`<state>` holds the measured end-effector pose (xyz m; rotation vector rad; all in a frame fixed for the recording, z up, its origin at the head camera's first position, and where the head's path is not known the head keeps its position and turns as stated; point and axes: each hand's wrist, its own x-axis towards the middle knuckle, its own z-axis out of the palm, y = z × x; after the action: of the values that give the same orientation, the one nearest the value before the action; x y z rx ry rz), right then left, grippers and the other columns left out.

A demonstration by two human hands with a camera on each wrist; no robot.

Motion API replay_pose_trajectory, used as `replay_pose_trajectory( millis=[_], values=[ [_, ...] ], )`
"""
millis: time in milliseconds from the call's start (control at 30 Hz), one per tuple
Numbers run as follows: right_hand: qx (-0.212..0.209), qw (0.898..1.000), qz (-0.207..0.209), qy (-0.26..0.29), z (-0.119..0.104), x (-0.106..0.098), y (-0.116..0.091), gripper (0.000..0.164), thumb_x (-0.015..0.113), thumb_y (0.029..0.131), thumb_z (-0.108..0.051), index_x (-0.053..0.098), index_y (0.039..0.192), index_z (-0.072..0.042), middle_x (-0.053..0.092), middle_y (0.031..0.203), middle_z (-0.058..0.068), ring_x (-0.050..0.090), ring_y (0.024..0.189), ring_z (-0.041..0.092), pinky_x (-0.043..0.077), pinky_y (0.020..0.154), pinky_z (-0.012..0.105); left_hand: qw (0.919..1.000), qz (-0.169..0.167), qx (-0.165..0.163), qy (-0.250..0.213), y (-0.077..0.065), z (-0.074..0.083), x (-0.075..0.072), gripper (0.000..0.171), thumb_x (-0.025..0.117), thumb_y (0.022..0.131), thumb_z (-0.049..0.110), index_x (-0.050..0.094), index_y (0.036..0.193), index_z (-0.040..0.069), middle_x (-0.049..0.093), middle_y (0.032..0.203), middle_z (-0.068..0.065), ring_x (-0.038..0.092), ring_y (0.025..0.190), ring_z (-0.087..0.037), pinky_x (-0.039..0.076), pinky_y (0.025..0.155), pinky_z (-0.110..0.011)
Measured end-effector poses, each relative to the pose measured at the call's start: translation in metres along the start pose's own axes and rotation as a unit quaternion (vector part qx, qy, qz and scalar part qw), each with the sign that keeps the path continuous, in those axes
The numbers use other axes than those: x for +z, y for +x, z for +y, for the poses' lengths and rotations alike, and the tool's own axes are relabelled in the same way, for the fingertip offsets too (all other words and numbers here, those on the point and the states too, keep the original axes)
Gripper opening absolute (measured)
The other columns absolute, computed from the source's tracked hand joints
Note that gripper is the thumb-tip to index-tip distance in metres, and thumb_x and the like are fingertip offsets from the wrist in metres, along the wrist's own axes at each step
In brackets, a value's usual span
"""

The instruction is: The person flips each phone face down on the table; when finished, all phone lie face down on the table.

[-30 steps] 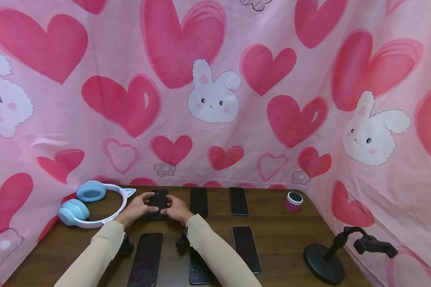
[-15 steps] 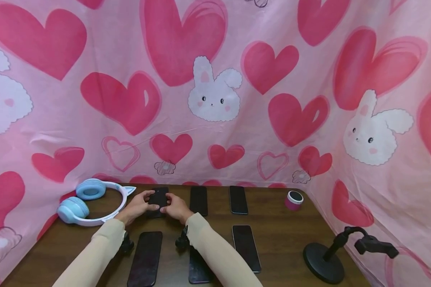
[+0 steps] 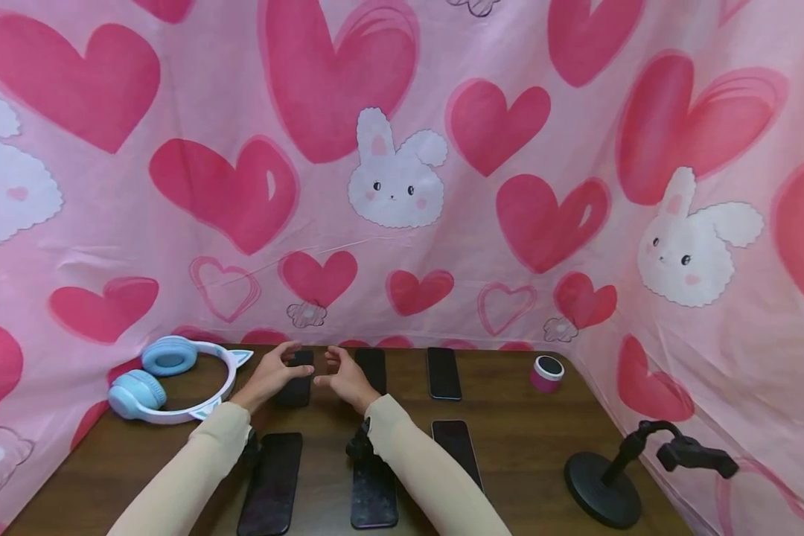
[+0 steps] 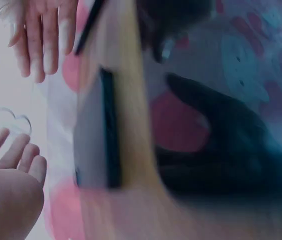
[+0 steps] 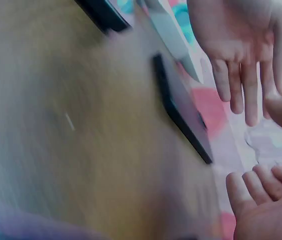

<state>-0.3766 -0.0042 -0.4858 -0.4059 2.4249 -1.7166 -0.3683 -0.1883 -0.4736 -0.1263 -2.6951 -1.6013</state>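
Observation:
Both hands hover over the far left of the table, apart from each other. My left hand (image 3: 272, 377) is at the left side of a dark phone (image 3: 298, 388) lying flat on the wood, partly hidden by that hand. My right hand (image 3: 350, 381) is to the phone's right and covers the lower part of a second phone (image 3: 371, 362). Fingers on both hands are loosely bent, with nothing between them. The left wrist view shows the phone (image 4: 92, 142) lying below the hands; the right wrist view shows a phone (image 5: 183, 112) likewise, slightly blurred.
Blue cat-ear headphones (image 3: 231, 372) lie left of the hands. More phones lie at the back right (image 3: 444, 374), front left (image 3: 272, 484), front middle (image 3: 374, 495) and front right (image 3: 455, 447). A pink jar (image 3: 547, 374) and black stand (image 3: 603, 490) are at right.
Both hands have let go of the back-left phone and lifted off it. The right hand has moved right; the phone stays lying on the table.

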Motion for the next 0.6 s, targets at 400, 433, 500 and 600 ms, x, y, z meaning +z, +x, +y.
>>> replay_pose_trajectory(
  millis=[400, 433, 500, 600],
  values=[
    [-0.047, 0.998, 0.010, 0.047, 0.006, -0.073, 0.006, 0.075, 0.073, 0.088, -0.004, 0.036, 0.153, -0.002, 0.044, 0.155, 0.024, 0.043, 0.141, 0.046, 0.038, 0.117, 0.055, 0.9950, -0.044, 0.046, -0.077, 0.022, 0.039, 0.044, 0.079, 0.075, 0.090, 0.021, 0.036, 0.153, -0.003, 0.043, 0.155, -0.029, 0.042, 0.142, -0.046, 0.037, 0.116, -0.059],
    [-0.049, 0.998, 0.012, 0.049, 0.007, -0.077, 0.006, 0.075, 0.072, 0.088, -0.004, 0.036, 0.153, -0.001, 0.044, 0.155, 0.024, 0.043, 0.142, 0.046, 0.038, 0.118, 0.055, 0.9950, -0.044, 0.045, -0.077, 0.024, 0.040, 0.048, 0.079, 0.075, 0.090, 0.021, 0.036, 0.153, -0.004, 0.043, 0.154, -0.029, 0.042, 0.142, -0.046, 0.037, 0.116, -0.059],
    [-0.045, 0.998, 0.014, 0.052, 0.010, -0.085, 0.006, 0.075, 0.071, 0.088, -0.004, 0.035, 0.154, -0.002, 0.043, 0.156, 0.023, 0.042, 0.143, 0.045, 0.037, 0.119, 0.055, 0.9954, -0.044, 0.036, -0.078, 0.026, 0.043, 0.055, 0.078, 0.076, 0.089, 0.022, 0.037, 0.153, -0.003, 0.044, 0.154, -0.028, 0.042, 0.142, -0.045, 0.038, 0.116, -0.059],
    [-0.035, 0.998, 0.016, 0.058, 0.015, -0.094, 0.003, 0.074, 0.069, 0.090, -0.002, 0.033, 0.155, -0.001, 0.041, 0.158, 0.023, 0.040, 0.145, 0.043, 0.036, 0.119, 0.055, 0.9959, -0.049, 0.027, -0.071, 0.028, 0.046, 0.066, 0.079, 0.076, 0.088, 0.023, 0.038, 0.153, -0.001, 0.044, 0.154, -0.027, 0.042, 0.142, -0.044, 0.038, 0.116, -0.059]
  ],
)
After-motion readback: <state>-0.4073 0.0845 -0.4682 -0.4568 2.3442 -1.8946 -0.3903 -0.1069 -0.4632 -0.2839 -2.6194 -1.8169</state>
